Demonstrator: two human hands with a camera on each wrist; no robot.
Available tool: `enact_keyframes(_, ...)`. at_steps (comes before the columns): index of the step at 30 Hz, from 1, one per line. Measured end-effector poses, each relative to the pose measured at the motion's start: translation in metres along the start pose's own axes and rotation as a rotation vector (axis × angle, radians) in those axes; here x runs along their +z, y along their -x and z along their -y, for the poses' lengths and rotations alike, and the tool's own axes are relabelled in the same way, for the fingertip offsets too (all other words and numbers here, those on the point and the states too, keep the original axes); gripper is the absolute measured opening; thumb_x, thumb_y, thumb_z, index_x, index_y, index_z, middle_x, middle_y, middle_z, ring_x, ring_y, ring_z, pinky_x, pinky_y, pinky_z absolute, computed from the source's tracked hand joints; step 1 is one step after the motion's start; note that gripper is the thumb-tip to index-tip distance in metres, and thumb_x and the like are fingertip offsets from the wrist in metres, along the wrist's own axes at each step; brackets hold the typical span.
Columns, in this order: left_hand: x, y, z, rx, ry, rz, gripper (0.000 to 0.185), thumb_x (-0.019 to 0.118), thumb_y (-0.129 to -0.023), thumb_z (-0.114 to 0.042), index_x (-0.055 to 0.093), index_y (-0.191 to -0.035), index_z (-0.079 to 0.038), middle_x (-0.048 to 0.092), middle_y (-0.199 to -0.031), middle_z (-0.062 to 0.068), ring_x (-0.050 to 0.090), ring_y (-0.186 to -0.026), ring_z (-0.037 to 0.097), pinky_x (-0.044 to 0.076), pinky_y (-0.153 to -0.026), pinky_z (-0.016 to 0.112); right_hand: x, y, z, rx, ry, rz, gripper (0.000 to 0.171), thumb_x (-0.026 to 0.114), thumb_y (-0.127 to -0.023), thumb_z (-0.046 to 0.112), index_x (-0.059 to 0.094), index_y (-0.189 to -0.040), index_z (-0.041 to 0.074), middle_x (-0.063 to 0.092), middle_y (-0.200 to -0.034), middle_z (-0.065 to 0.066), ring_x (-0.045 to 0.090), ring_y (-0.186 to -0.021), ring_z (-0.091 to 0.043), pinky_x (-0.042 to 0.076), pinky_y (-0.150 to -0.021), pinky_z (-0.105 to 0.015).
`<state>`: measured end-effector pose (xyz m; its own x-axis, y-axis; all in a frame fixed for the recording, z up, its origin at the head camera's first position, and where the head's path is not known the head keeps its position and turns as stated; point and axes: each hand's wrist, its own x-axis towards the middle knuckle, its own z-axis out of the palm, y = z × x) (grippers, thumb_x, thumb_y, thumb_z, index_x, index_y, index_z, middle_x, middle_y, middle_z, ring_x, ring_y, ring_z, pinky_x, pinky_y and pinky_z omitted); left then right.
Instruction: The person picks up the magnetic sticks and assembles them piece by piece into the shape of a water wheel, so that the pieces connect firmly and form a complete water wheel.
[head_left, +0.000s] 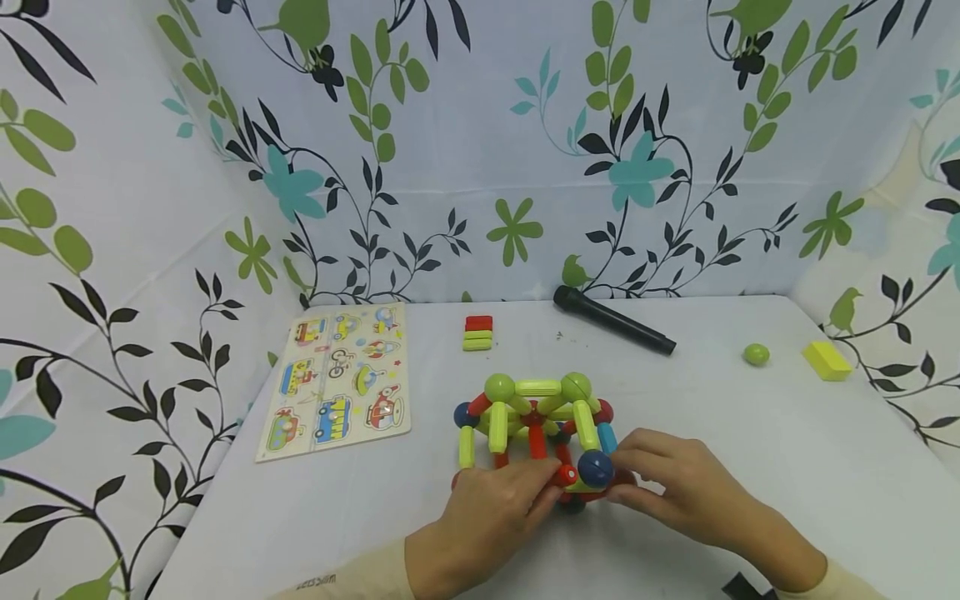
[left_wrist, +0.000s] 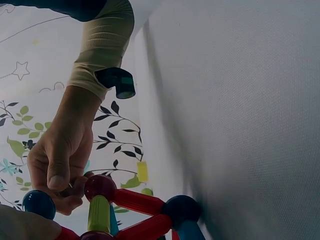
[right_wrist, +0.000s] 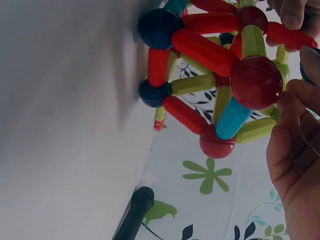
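Hands (head_left: 491, 508) (head_left: 678, 487) both pinching the rod-and-ball frame (head_left: 536, 425), puzzle board (head_left: 337, 379) (head view only) alongside.

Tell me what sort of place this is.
Probably a staged play or recording tabletop, not a lived-in room: a white table walled by leaf-printed fabric backdrop, with toys on it, a magnetic rod-and-ball structure and a wooden vehicle puzzle board, plus a black microphone.

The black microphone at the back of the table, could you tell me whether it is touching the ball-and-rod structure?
Apart. The head view shows the black microphone lying behind the ball-and-rod structure, with a bare strip of the table plainly between them.
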<state>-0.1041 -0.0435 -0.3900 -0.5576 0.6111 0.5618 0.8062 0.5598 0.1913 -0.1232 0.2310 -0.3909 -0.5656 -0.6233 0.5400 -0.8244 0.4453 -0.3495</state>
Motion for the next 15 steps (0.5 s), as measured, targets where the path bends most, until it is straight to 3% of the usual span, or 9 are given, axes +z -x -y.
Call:
enact_keyframes(6,0.0,-0.0013,-0.0017,0.014,-0.02,-0.009,0.03,0.082,-0.087,-0.018,0.068,-0.113,-0.009,0.077,-0.098,-0.004,0.073,-0.082,0.005,0.049,-0.062,0.008,0.0021,-0.002,-0.0003,-0.042,0.015,-0.051,0.023,0.065,-0.099,0.04,0.073,-0.11,0.022,0.067,-0.099,0.017,0.059,-0.08,0.002,0.049,-0.067,-0.009)
enact_keyframes(15,-0.0014,-0.0028,-0.0022,0.022,-0.029,-0.008,0.029,0.081,-0.088,-0.018,0.068,-0.113,-0.009,0.077,-0.098,-0.004,0.073,-0.082,0.005,0.052,-0.063,0.01,-0.0003,-0.0041,0.0018,-0.027,-0.001,-0.068,0.024,0.063,-0.099,0.041,0.073,-0.111,0.022,0.067,-0.1,0.018,0.059,-0.079,0.002,0.049,-0.067,-0.009)
